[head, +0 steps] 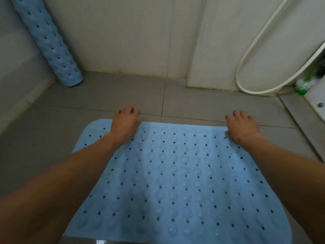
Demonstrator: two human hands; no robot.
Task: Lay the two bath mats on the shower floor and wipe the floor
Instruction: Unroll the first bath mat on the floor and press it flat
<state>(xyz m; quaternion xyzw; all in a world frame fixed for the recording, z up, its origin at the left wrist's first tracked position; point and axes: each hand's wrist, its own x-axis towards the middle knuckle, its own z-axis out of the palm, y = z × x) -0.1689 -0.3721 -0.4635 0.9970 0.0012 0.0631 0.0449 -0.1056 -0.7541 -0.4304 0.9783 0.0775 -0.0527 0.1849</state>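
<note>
Hands (125,120) (241,126) flat on blue mat (175,173); second mat (47,41) rolled.

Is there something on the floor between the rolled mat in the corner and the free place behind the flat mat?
Nothing visible. The tiles between the rolled mat and the flat mat look bare; the hose hangs at the right wall.

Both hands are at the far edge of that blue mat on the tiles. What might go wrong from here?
The flat mat may not be seated: the left hand and right hand press only its far edge, so other parts could stay lifted and slip later.

The rolled mat leaning in the corner might topple or spring back curled when laid.

The hose looping down to the floor could get in the way of wiping.
</note>
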